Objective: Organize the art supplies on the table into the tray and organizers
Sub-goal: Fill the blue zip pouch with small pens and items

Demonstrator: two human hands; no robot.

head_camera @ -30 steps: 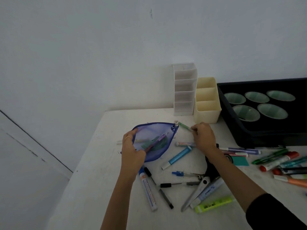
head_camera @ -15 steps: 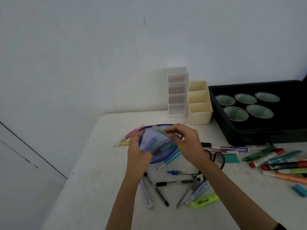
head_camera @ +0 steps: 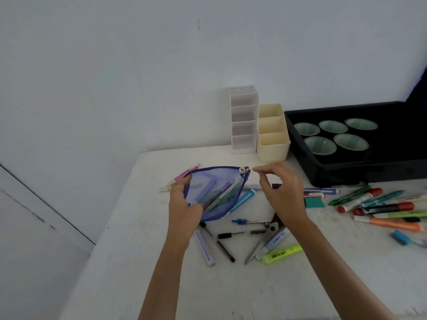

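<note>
A left hand [head_camera: 182, 205] grips the left edge of a blue mesh pouch [head_camera: 209, 177] over the white worktop [head_camera: 138, 227], pens showing inside. The right hand [head_camera: 283, 192], fingers loosely curled and holding nothing, hovers just beside the zip pull [head_camera: 244, 169]. Likely best: pinch the pull squarely and hold the mesh taut.

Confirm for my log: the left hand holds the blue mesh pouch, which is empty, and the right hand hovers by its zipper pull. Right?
Not empty: the head view shows several pens through the blue mesh pouch. The left hand does hold it, and the right hand hovers by its zipper pull.
</note>
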